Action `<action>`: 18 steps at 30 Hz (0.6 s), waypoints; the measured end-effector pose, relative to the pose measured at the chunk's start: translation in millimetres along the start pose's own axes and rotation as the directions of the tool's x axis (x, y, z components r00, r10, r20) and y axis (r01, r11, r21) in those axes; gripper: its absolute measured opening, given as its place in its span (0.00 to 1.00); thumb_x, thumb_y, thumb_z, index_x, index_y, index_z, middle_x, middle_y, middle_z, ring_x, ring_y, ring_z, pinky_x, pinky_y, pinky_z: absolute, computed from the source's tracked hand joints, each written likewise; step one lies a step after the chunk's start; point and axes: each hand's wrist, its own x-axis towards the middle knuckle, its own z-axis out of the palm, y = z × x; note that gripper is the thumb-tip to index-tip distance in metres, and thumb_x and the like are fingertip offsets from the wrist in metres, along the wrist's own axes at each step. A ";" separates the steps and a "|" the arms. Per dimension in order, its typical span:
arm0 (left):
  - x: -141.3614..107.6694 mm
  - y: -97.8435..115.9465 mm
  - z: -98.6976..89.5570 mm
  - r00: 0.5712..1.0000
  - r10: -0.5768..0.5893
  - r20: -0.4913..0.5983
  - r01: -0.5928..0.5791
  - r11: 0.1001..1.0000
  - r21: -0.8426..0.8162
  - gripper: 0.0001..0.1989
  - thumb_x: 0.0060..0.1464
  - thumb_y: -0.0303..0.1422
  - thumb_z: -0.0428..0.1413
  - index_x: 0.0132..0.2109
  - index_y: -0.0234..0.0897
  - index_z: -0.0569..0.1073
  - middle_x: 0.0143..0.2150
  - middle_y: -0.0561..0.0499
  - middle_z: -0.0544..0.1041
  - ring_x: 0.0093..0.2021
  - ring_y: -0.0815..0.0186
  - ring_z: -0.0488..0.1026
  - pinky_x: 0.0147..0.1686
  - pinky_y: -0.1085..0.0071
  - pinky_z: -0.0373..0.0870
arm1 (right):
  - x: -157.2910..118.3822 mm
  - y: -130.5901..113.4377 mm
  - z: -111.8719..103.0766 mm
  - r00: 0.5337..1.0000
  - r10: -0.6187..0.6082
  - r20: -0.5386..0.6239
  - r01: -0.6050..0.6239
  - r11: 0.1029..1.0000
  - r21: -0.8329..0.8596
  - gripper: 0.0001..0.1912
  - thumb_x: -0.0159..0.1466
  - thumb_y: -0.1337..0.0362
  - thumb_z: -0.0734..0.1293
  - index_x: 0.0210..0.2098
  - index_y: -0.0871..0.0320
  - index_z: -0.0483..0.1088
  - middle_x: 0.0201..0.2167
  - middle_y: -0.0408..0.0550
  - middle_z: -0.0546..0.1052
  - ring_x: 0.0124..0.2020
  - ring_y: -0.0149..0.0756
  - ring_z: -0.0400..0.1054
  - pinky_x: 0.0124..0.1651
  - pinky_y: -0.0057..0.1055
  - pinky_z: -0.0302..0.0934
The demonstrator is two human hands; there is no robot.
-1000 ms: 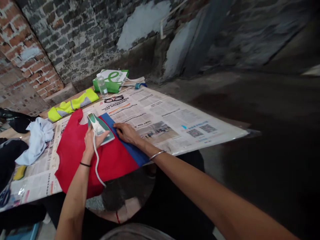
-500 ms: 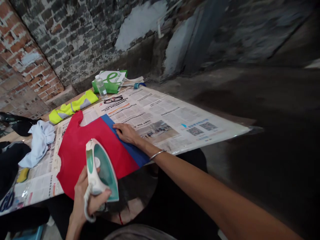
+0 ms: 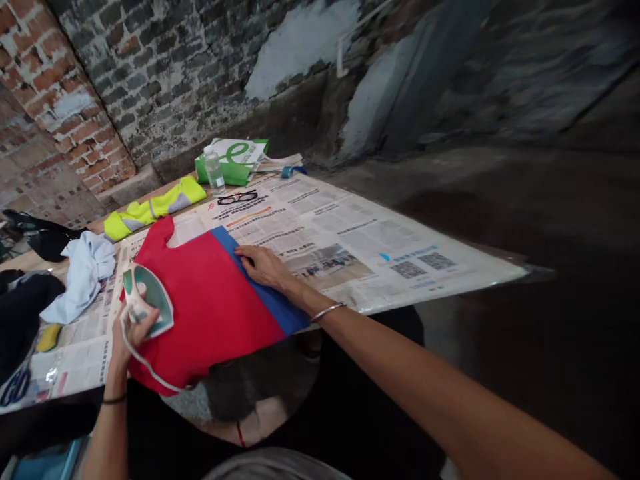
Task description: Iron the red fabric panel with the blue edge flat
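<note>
My left hand [image 3: 131,330] is closed round the handle of a white and teal iron [image 3: 155,300], over the left part of a red cloth piece [image 3: 215,293]. The iron's cord hangs down across the cloth's lower left. A blue strip [image 3: 283,305] runs along the cloth's right side. My right hand [image 3: 263,265] rests on the upper part of that strip, fingers slightly bent and lying on the fabric, with no object held.
Newspaper [image 3: 320,227] covers the table. Glasses [image 3: 237,197], a bottle [image 3: 214,172], a green and white bag [image 3: 240,160] and a yellow garment [image 3: 155,205] lie behind. At left are a light blue cloth [image 3: 83,273], a sponge [image 3: 49,337] and scissors [image 3: 16,387].
My left hand has moved the iron left and away from me, over the cloth's left part. My right hand stays on the blue strip. The view has shifted slightly.
</note>
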 end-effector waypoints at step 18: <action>-121.5 21.3 -2.0 1.000 -0.007 -0.026 0.007 1.000 -0.006 0.22 0.53 0.47 0.66 0.52 0.43 0.82 0.57 0.41 0.84 0.57 0.46 0.82 0.56 0.50 0.82 | 0.3 -3.1 -2.1 1.000 0.010 0.001 -0.010 1.000 0.027 0.21 0.69 0.71 0.62 0.55 0.58 0.82 0.61 0.55 0.81 0.64 0.46 0.75 0.72 0.45 0.64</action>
